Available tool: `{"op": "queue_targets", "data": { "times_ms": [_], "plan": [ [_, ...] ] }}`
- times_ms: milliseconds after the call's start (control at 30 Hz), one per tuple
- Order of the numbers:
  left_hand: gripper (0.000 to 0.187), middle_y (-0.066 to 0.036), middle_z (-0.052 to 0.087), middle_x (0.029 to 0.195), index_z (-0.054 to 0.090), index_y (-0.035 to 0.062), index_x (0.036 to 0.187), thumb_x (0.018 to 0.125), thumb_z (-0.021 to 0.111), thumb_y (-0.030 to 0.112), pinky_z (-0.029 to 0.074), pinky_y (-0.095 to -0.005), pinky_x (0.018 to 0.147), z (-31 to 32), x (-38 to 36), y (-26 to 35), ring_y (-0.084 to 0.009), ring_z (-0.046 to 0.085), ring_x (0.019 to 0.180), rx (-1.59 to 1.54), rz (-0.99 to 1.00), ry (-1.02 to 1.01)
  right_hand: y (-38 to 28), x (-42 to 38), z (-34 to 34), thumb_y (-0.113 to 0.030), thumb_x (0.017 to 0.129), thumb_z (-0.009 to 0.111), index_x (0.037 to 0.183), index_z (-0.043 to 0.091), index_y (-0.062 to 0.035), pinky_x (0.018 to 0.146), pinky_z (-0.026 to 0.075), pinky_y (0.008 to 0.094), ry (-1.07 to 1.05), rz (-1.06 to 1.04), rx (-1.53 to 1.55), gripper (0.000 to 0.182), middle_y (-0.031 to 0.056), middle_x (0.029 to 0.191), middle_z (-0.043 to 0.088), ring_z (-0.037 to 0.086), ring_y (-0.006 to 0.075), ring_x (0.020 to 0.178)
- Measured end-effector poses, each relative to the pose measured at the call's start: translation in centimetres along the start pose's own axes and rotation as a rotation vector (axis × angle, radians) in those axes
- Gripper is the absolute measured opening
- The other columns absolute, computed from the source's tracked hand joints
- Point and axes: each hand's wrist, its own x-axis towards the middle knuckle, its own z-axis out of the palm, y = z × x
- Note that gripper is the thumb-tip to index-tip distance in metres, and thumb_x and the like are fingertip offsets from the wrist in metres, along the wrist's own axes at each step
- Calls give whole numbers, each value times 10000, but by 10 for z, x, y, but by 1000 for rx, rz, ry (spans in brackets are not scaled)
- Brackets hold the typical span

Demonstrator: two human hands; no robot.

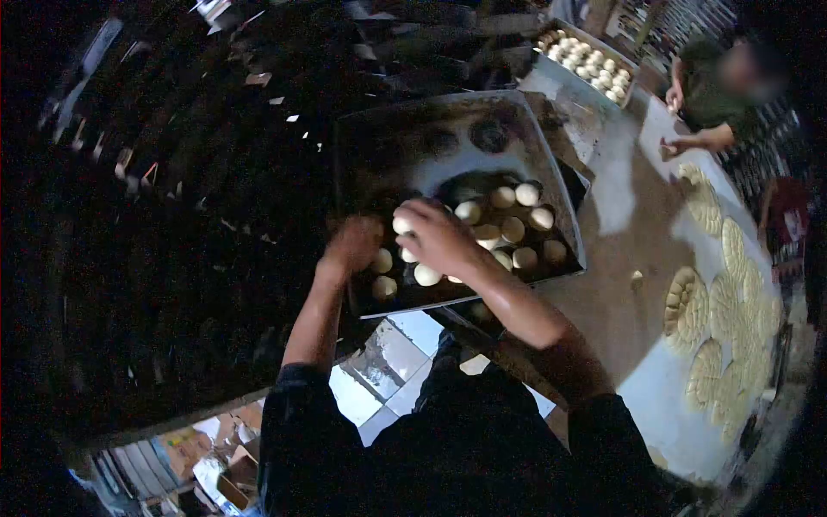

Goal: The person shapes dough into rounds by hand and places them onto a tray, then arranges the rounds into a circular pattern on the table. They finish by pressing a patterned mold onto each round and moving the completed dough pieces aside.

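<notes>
Dough balls (527,194) sit in the nearer part of a dark tray (495,162), some close together, others slightly apart. They look smooth, rounded and pale; I would judge them light and soft, quick to dent under a hard pinch and perhaps a little tacky. The safest hold is low around the sides, with curled fingers spreading the pressure and the top left unpressed.

One pale ball (401,225) is at the fingertips of the right hand (435,237), which is closed lightly around it, palm down, above the tray's nearer left area. The right forearm slants in from the lower right, elbow bent. Beside it, the left hand (355,244) hangs low at the tray's left side, near two more balls; blur and shadow hide its fingers, so whether it grips anything I cannot tell.

To the right, flat patterned dough pieces (724,314) lie on the worktop (633,405). Beyond, another person (715,95) works near a second tray (575,80) of balls.
</notes>
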Motion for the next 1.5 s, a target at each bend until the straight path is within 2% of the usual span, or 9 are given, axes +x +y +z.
{"op": "queue_targets", "data": {
  "times_ms": [100,167,300,433,700,867,1167,1300,1500],
  "plan": [
    [319,-210,612,1125,675,2,1017,742,658,163,458,-480,908,-28,-26,42,-406,560,1053,168,115,418,16,-29,15,-200,869,646,1153,603,-28,946,470,405,-163,15,-152,336,158,1225,560,544,316,1124],
    [394,-196,603,1128,647,14,1090,755,691,215,465,-465,871,-49,-30,102,-381,560,1040,109,12,745,9,-83,-23,-189,828,635,1016,633,-62,910,467,449,398,-85,-62,228,148,1036,609,562,354,1051],
    [357,-152,642,952,616,41,1098,802,697,223,503,-403,735,1,-39,257,-299,614,864,-793,371,599,84,-248,-60,-135,851,610,894,624,-33,768,482,402,878,318,-389,112,157,828,609,605,328,782],
    [210,-104,652,835,638,65,959,851,693,237,538,-338,642,87,33,421,-187,643,711,-711,808,257,150,-428,-103,-156,809,587,794,585,-50,743,463,473,809,627,-548,107,152,779,580,552,390,780],
    [468,-135,649,789,623,-8,979,915,554,451,506,-386,719,232,251,600,-280,634,766,-604,403,-12,123,-633,-148,-264,856,586,785,590,-46,701,443,429,1225,1160,-284,229,128,750,572,552,328,746],
    [561,-253,631,996,539,-81,1086,888,627,437,494,-452,790,188,209,715,-378,617,940,-194,193,379,147,-621,-152,-106,776,630,831,600,-52,793,450,453,1077,1093,-568,83,137,824,601,574,345,825],
    [587,-257,582,1043,434,-35,1076,839,696,434,497,-439,787,229,228,650,-338,599,944,-1274,136,138,162,-625,-157,-121,780,631,794,594,-27,734,469,410,1220,1045,-540,102,117,723,595,592,304,748],
    [552,-194,585,997,429,3,1104,841,711,398,513,-424,756,238,175,588,-277,593,901,-545,351,690,134,-600,-166,-184,819,606,793,591,-31,670,468,374,1315,1057,-322,156,105,715,594,588,253,694],
    [284,-55,576,879,518,47,1088,961,575,294,491,-319,709,208,87,475,-146,566,772,-1561,325,-173,114,-535,-87,-344,902,556,964,617,-42,690,483,348,1091,1027,0,315,88,760,616,605,197,726]
  ]
}}
